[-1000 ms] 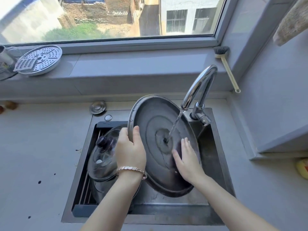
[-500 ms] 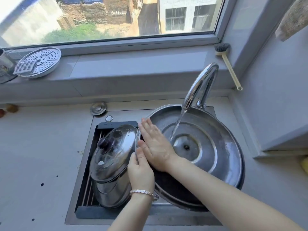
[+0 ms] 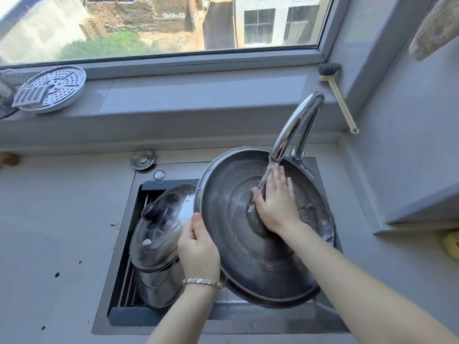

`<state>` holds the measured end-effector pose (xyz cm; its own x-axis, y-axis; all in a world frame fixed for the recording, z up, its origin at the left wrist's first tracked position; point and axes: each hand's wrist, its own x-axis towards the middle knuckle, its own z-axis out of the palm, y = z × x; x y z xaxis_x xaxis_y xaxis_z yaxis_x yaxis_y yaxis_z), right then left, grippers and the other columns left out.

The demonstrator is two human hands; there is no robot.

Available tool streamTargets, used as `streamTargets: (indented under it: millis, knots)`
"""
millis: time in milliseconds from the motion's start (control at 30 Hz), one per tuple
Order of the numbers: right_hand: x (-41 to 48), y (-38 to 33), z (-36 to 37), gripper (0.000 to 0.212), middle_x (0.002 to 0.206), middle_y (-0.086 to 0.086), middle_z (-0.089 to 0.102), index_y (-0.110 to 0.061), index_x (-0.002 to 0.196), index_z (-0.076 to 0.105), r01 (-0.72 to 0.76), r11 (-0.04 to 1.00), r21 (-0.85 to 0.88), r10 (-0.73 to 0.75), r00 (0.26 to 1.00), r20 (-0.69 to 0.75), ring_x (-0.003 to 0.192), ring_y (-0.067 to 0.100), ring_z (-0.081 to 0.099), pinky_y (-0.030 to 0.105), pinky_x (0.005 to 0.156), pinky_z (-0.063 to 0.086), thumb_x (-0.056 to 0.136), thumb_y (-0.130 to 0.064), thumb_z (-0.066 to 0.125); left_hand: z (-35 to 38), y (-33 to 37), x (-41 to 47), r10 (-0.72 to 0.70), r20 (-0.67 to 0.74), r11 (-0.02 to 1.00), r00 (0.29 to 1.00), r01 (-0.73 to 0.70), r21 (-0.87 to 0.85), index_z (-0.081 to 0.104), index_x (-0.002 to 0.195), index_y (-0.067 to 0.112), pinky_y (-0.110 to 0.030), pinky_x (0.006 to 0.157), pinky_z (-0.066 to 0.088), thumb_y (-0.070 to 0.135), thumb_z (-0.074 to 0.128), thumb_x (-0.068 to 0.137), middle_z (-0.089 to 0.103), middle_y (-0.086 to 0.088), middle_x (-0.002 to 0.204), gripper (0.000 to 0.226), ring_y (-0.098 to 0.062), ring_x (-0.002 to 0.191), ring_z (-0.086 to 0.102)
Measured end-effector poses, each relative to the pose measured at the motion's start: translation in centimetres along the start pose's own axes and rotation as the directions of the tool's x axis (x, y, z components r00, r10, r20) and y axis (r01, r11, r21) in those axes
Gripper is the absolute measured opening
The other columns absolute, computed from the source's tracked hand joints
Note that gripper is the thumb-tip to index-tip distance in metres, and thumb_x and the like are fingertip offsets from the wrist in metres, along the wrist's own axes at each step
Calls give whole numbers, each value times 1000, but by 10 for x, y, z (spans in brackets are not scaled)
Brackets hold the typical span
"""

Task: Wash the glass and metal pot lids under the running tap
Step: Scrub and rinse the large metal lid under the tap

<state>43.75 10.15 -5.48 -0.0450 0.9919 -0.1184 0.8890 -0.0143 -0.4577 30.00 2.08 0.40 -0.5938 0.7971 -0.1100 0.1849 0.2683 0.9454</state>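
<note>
A large round metal pot lid [image 3: 248, 264] is held tilted over the sink, its hollow underside facing me. My left hand [image 3: 198, 249] grips its left rim. My right hand [image 3: 275, 204] lies flat with fingers spread on the lid's centre, where the water stream from the curved chrome tap [image 3: 295, 125] lands. A glass lid with a dark knob [image 3: 159, 224] rests tilted on a steel pot [image 3: 156, 286] in the left part of the sink.
The sink [image 3: 119, 247] is set in a grey counter. A perforated steamer plate [image 3: 52, 88] and a grater lie on the window ledge at left. A long-handled brush [image 3: 335, 90] leans at right. A sink plug [image 3: 143, 158] sits behind the sink. A yellow object [image 3: 452, 244] lies at far right.
The metal lid has been turned and swung under the tap. My right hand moved from the lid's left edge to its centre, under the stream. My left hand stays on the rim.
</note>
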Motion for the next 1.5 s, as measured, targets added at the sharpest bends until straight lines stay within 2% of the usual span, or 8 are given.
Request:
streamTargets:
  millis: [400,767,933,1100,1233,1300,1433,1500]
  knots:
    - [-80,-7,15,57,155,5,8,-20,149,-1,734,677,54,-734,668,123,145,16,0,32,117,-2,99,-43,13,-3,25,37,138,-102,990,985,-138,5,25,53,14,-14,40,24,27,39,98,25,0,49,49,-5,37,29]
    - [-93,63,-21,118,157,-8,10,-26,149,13,4,990,143,-80,842,533,143,3,7,28,117,7,53,-94,-2,0,20,25,52,165,940,985,-105,325,29,61,15,-36,55,25,28,34,99,37,-1,56,40,-24,58,35]
    - [-101,-4,-58,73,144,-18,35,-36,144,20,166,933,319,-326,766,553,131,0,34,21,107,29,83,-57,54,24,15,4,-232,386,893,893,39,447,36,61,13,-26,61,44,23,32,100,49,-7,70,40,-23,67,48]
    - [-93,0,-62,27,103,11,64,-18,121,43,290,954,-81,-236,887,397,89,30,58,38,71,44,94,-16,42,36,19,-1,-541,534,839,650,460,290,47,71,3,-30,45,54,20,31,100,61,-17,63,37,-27,50,63]
    - [-72,7,-94,39,107,4,66,-28,123,52,223,972,-69,-169,879,446,99,27,59,33,78,48,90,-9,45,25,24,7,13,599,695,801,-438,571,42,67,21,-28,65,42,45,34,95,58,2,71,38,-21,70,56]
    - [-62,3,-112,42,99,-12,64,-35,120,56,253,967,-38,-195,824,532,94,16,58,29,78,47,87,-10,47,20,25,13,311,669,608,675,-682,406,48,75,22,-25,68,34,61,41,84,51,7,80,40,-12,78,47]
    - [-42,-12,-143,41,64,-28,58,-48,97,64,316,949,16,-253,726,640,70,-2,56,22,66,48,77,-12,55,15,20,10,70,947,808,313,-575,130,59,80,28,-14,65,36,70,33,67,57,21,69,51,8,66,46]
    - [-32,-16,-148,37,68,-27,63,-47,84,67,323,945,49,-281,727,626,71,-6,58,20,67,50,73,-12,61,14,13,1,83,923,899,375,-428,93,39,55,27,-14,49,27,61,39,74,42,16,43,39,2,45,36]
